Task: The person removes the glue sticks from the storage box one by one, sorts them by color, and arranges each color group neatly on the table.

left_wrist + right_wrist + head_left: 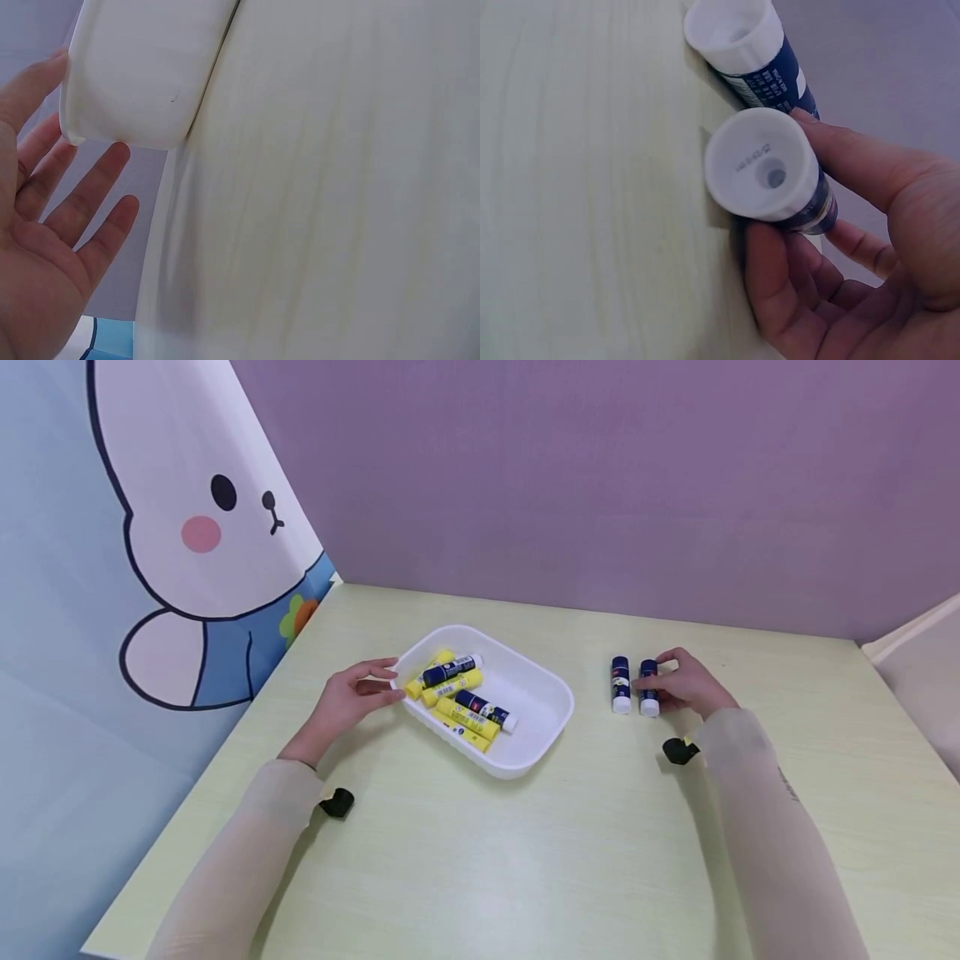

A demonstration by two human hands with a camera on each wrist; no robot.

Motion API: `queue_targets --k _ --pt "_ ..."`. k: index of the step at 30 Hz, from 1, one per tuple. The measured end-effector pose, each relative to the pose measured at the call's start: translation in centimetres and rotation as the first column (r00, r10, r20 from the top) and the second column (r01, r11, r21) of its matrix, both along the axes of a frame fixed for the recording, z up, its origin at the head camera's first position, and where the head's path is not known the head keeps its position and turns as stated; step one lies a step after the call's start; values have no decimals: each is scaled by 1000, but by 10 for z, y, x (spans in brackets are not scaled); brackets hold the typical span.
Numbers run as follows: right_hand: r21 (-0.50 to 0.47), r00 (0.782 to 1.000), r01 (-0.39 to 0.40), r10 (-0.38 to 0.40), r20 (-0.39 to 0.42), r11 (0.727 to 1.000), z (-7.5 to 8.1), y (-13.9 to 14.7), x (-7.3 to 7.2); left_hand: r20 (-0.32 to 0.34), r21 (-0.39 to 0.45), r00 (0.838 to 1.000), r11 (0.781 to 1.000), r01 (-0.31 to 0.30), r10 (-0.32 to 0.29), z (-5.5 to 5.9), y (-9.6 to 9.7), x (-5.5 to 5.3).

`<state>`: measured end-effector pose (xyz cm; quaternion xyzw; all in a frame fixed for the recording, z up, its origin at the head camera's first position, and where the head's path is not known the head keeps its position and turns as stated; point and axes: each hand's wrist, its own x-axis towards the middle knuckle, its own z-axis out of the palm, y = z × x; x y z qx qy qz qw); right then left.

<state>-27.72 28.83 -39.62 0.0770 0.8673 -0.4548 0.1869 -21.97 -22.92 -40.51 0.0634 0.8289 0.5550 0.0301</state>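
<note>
A white tray (542, 732) sits mid-table and holds several yellow and blue glue sticks (461, 697). My left hand (358, 692) is at its left rim, fingers straight and spread; in the left wrist view the palm (45, 232) faces the tray's outer wall (142, 75) and holds nothing. To the right of the tray, two blue glue sticks with white caps lie side by side on the table. My right hand (686, 683) pinches the right-hand one (648, 687) (761, 169) between thumb and fingers. The other stick (620, 684) (739, 37) lies just beside it, untouched.
The pale green table (525, 860) meets a purple wall (600, 485) at the back and a rabbit-print panel (187, 527) on the left. A white surface (918, 660) adjoins the right edge. Black wrist cameras (337, 802) hang under both forearms.
</note>
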Motion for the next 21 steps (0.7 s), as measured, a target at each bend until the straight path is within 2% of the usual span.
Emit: queue_targets --k 5,13,21 --pt "6 1000 7 -7 -25 1000 -3 1 0 -2 -3 1000 1000 -3 3 0 0 0" --pt "-41 1000 -5 4 -23 999 -1 4 5 14 -17 1000 1000 -8 8 3 0 1" --pt "-141 999 -7 0 -48 990 -1 14 7 22 -14 1000 1000 -12 13 4 1 2"
